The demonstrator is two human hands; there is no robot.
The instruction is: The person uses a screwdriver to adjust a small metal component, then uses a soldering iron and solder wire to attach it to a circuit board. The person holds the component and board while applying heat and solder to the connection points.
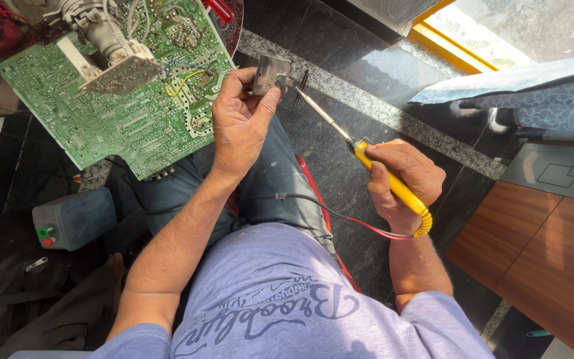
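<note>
My left hand [239,126] is closed around a small grey metal component [271,73], held up over my knee. My right hand [403,183] grips a soldering iron by its yellow handle [393,186]. The iron's metal shaft [323,114] points up and left, and its tip touches the edge of the component beside a thin dark lead. A red and black cord [360,223] runs from the handle's end across my lap. Just left of the left hand, a large green circuit board [111,113] leans, with a white transformer part and coloured wires on it.
A grey box with green and red terminals [71,219] stands on the dark floor at the left. A dark stone floor with a speckled strip [393,116] lies ahead. Wooden furniture [546,259] is at the right, a patterned cloth [539,93] above it.
</note>
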